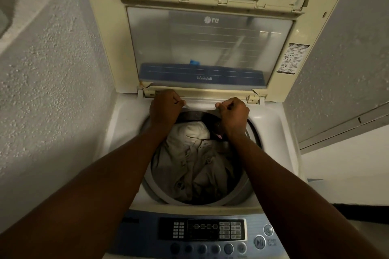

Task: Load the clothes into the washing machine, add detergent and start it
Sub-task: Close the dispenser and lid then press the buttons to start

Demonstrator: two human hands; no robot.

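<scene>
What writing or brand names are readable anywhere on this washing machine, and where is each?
"LG", upside down, on the raised lid, on its glass.
"START PAUSE", beside the round button on the control panel.
Sticker on the lid's frame: too small to read.
Lettering on the lid's blue band: too blurred.

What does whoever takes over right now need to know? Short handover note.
The left hand and right hand each pinch one end of the white panel at the tub's rear rim.
The lid is up.
The clothes are in the drum, so loading looks done.
Left to do: add detergent (none in view), close the lid, press the start/pause button.
</scene>
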